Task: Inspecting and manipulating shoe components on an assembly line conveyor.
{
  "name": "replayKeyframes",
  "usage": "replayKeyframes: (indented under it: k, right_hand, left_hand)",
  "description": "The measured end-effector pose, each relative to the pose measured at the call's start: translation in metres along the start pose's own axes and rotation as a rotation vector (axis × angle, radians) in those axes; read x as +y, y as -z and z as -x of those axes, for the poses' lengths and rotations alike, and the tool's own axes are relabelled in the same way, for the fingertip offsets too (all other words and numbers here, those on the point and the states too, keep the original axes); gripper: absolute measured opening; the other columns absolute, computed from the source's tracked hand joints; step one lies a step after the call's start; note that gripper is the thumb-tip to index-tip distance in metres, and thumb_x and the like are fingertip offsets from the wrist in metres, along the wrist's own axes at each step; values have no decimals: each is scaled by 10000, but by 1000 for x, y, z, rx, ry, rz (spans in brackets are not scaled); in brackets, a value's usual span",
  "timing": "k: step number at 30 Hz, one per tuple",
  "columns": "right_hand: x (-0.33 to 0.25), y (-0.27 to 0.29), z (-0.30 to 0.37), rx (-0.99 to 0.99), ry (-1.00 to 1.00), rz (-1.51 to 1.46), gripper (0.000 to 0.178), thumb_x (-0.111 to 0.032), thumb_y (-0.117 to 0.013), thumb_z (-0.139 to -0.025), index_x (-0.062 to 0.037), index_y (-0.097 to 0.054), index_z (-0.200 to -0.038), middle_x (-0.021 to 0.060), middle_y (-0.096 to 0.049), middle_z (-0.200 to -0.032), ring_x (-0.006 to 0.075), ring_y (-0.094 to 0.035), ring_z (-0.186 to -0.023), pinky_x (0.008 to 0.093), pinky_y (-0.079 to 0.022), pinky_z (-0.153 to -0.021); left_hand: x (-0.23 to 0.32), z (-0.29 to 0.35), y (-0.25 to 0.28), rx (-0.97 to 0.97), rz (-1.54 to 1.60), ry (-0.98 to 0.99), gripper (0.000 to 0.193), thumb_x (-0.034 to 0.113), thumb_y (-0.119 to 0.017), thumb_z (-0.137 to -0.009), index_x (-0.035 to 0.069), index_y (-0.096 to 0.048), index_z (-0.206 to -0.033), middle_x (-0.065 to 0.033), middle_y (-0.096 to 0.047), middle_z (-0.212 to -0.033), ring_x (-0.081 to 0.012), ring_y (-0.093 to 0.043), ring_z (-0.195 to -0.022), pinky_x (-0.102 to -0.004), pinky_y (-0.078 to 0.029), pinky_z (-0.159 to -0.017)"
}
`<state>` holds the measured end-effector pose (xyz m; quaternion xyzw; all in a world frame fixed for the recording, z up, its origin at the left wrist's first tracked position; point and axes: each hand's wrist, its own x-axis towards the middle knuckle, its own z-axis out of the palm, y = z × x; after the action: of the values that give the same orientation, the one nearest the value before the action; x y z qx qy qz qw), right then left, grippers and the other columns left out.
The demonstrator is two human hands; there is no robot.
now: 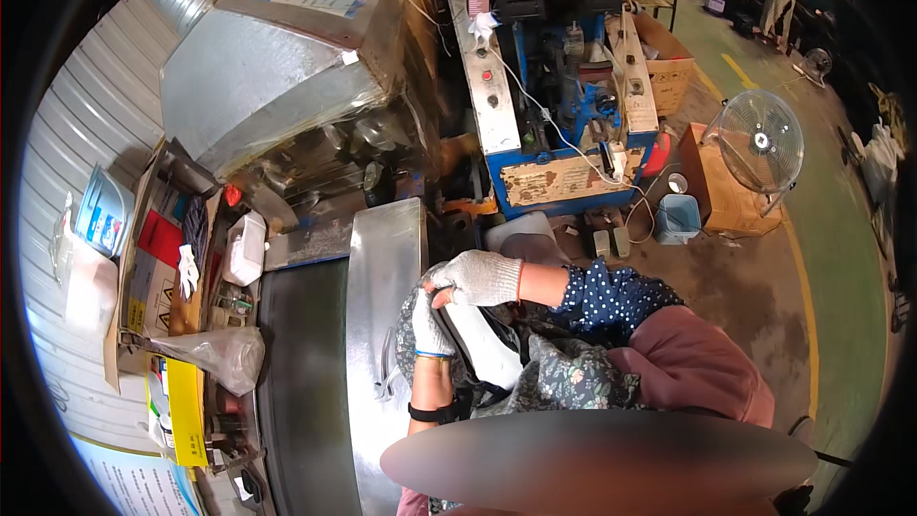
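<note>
Both my hands wear pale knitted gloves with bare fingertips showing, and they meet in front of my floral apron. My right hand reaches across from the right, its fingers and thumb curled together at the left hand's fingertips. Below it my left hand points upward with its fingers drawn together. Whatever lies between the fingertips is too small or hidden to make out. A long white piece lies between my forearms against the apron; its kind is unclear. Just left of my hands is a shiny metal panel.
A dark conveyor belt runs along the left, under a metal hood. Cardboard and a plastic bag crowd the far left. Ahead stands a blue machine. A fan, a bucket and another person are at right.
</note>
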<state>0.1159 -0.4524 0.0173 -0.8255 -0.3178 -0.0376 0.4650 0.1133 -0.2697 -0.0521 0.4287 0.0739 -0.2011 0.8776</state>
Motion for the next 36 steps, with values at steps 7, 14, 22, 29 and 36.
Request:
replayKeyframes:
  k: [7,14,22,29,36]
  right_hand:
    - [13,1,13,-27,-118,-200,512,-346,-636,-914,-41,-548,-1316,183,-618,-1257,337,-614,-1131,376,-481,-938]
    - [44,-44,78,66,-387,-120,223,-217,-575,-924,5,-576,-942,233,-635,-885,421,-626,-854,455,-487,-733]
    - [90,-72,74,-175,-959,-718,645,-550,-361,-1013,9,-614,-1212,159,-683,-1040,285,-642,-960,356,-498,-879]
    - [44,-72,39,-270,-441,345,416,-352,-391,-990,-7,-602,-892,236,-667,-805,381,-676,-799,473,-537,-721]
    - [48,-61,44,-340,-304,546,345,-260,-478,-944,24,-568,-1117,257,-681,-952,373,-698,-872,434,-555,-759]
  left_hand:
    - [-6,0,-10,60,-303,-455,481,421,-452,-1021,15,-529,-1268,-118,-582,-1234,-228,-579,-1094,-319,-478,-945]
    - [14,-13,14,52,-634,-211,386,64,-603,-852,20,-534,-1230,-40,-606,-1084,-128,-575,-935,-244,-488,-803]
    - [-25,17,16,196,-428,-202,368,19,-605,-824,50,-540,-1185,-30,-601,-955,-114,-567,-879,-247,-469,-816]
    - [-18,1,23,299,-686,-277,339,82,-637,-851,35,-555,-1177,-50,-632,-956,-120,-588,-866,-254,-484,-792]
    - [-12,-8,25,224,-745,-251,307,101,-658,-852,46,-549,-1133,-54,-636,-897,-111,-584,-789,-252,-492,-697]
